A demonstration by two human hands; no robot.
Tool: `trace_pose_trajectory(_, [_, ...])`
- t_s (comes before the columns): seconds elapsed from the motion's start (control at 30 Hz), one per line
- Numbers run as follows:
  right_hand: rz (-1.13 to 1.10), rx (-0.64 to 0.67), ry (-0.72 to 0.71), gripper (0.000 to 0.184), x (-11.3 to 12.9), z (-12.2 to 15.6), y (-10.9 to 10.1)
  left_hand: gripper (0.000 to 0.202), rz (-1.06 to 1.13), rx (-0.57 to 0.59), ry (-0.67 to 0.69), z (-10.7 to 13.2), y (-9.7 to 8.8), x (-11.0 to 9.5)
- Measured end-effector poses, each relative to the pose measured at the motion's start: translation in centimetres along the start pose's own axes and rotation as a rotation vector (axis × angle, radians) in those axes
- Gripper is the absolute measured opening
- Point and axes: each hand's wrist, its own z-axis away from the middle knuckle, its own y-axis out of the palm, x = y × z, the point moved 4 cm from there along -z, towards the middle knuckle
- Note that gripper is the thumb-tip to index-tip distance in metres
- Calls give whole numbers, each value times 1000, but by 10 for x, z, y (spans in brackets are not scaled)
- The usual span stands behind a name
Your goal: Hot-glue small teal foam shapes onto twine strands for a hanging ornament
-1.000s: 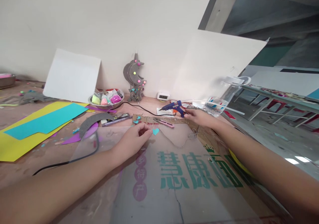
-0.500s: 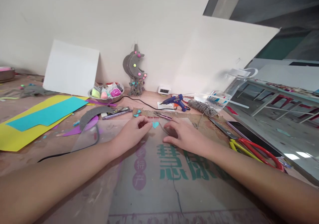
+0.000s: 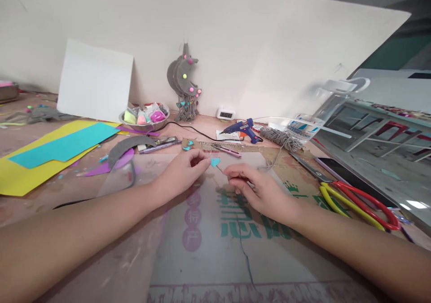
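Observation:
Between finger and thumb, my left hand (image 3: 183, 170) pinches the edge of a small light-blue heart (image 3: 215, 162), apparently paper or foam. A thin grey string (image 3: 220, 169) runs from beside the heart to my right hand (image 3: 261, 188), whose thumb and fingertips are closed on it. Whether the string is fixed to the heart I cannot tell. Both hands are above a printed cardboard sheet (image 3: 202, 267) under a clear film. Several small blue cut pieces (image 3: 189, 145) lie just behind my left hand.
A blue glue gun (image 3: 245, 130), a ball of grey cord (image 3: 281, 139) and a pink cutter knife (image 3: 227, 150) lie behind my hands. Red-and-yellow-handled scissors (image 3: 357, 199) and a phone (image 3: 357, 182) are at right. A grey moon ornament (image 3: 184, 81) stands by the wall; coloured sheets (image 3: 63, 146) lie left.
My right hand's fingers have come together on the string, which is now drawn toward the hand. My left hand keeps hold of the heart. The view has shifted slightly.

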Motion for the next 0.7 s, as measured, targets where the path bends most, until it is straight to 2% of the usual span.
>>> trace_pose_trajectory(0.1, [91,-41,-93,31,0,1,-2,24,-6,14,-29,1,0,-1])
trace_pose_trajectory(0.3, [195,-4,-286,22,7,3,-3,23,-109,-23,46,1,-1,-3])
trace_pose_trajectory(0.43, [97,-58,-223,10,11,-1,-5,20,-172,-1,63,2,0,-6])
trace_pose_trajectory(0.6, [0,-70,-160,8,13,-5,-7,18,-265,62,114,3,4,-11])
trace_pose_trajectory(0.7, [-31,-90,-55,7,7,-7,-7,17,-312,69,123,4,5,-12])
